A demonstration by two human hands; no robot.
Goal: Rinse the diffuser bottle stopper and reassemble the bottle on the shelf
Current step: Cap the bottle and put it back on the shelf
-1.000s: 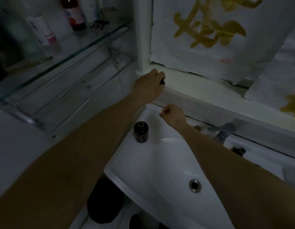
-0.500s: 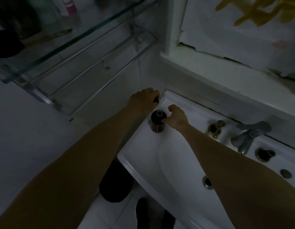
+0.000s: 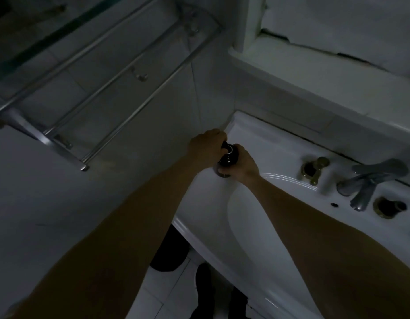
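Left hand: the left hand (image 3: 207, 148) reaches forward with the arm nearly straight, fingers curled over a small dark round stopper (image 3: 226, 146) and pinching it at the mouth of the bottle.
Right hand: the right hand (image 3: 243, 165) comes in from the right, wrist bent, fingers and thumb wrapped round the side of the small dark glossy cylindrical diffuser bottle (image 3: 227, 161), gripping it.
Bottle: upright on the back left corner of the white ceramic washbasin (image 3: 280, 157), on its flat rim, between the two hands and touching both.
Stopper: at the bottle's neck, under the left fingertips; whether it is fully seated cannot be told in the dim light.
Surroundings: a chrome tap (image 3: 369, 180) stands well to the right on the rim; a chrome towel rail (image 3: 102, 88) hangs on the tiled wall to the left.
Change: half a second ago the right hand only touched the bottle's side and the left hand was just behind it; now both close on it.
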